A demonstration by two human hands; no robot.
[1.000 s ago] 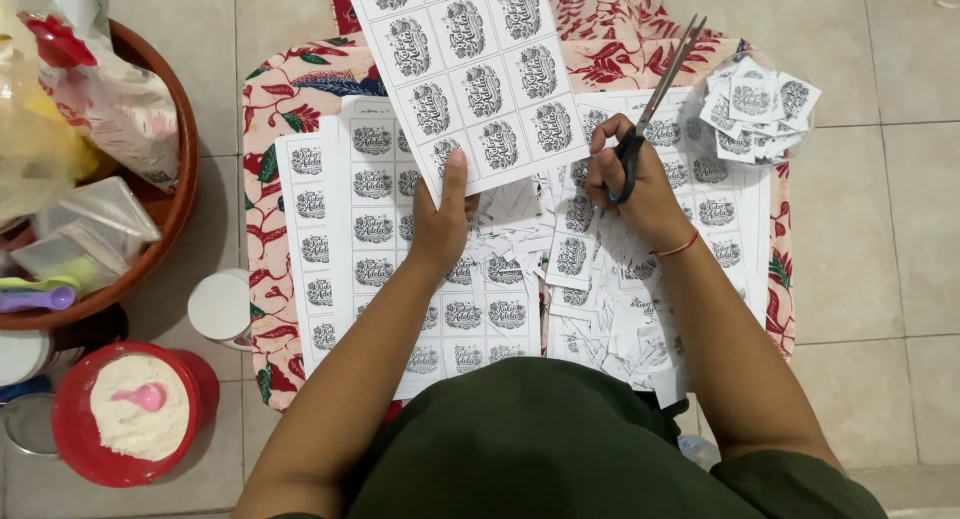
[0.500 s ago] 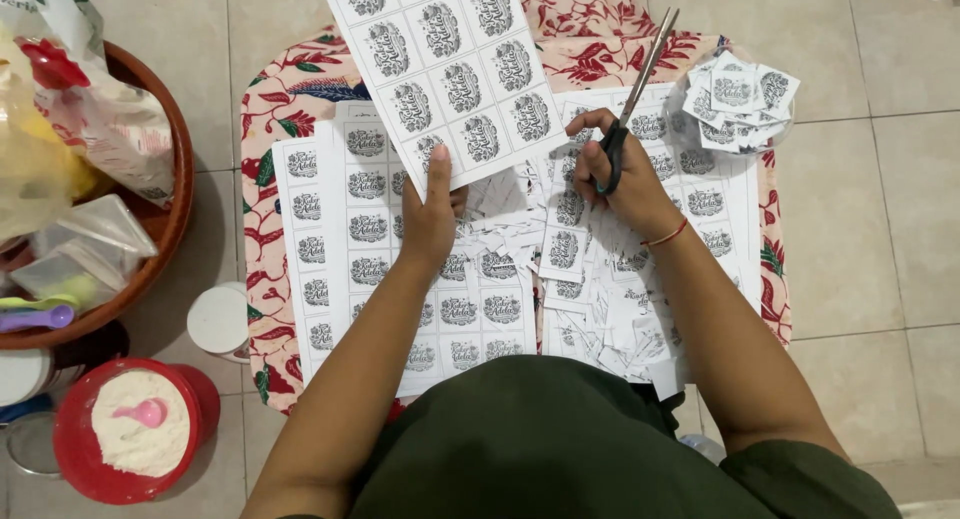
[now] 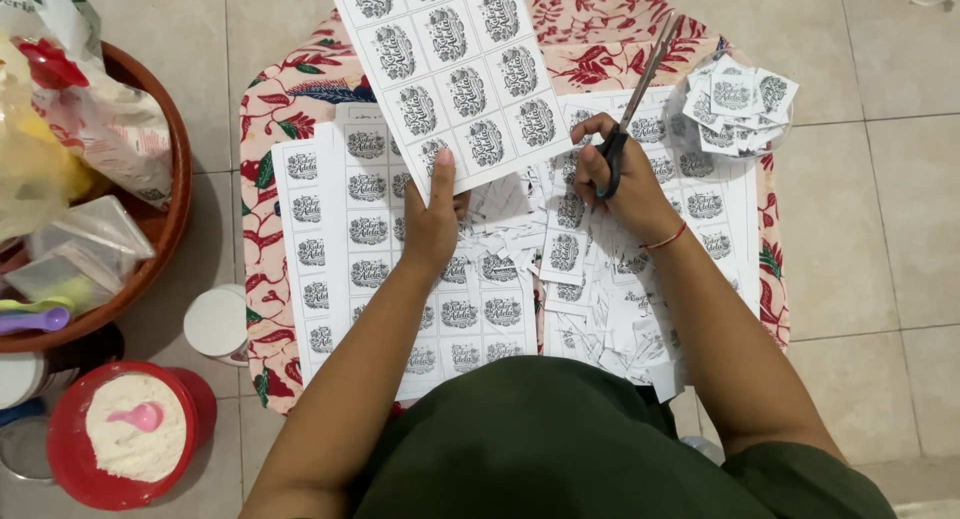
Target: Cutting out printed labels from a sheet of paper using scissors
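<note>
Head view: left hand [image 3: 432, 224] fingers pinch floppy white printed label sheet [image 3: 450, 74] at 6 o'clock edge; right hand [image 3: 618, 184] grips black-handled scissors [image 3: 632, 109].

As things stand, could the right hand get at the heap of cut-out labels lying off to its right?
Probably yes. The right hand sits close to the heap of cut labels with only flat printed sheets between, but the scissors fill its fingers, so picking any up would be awkward.
</note>
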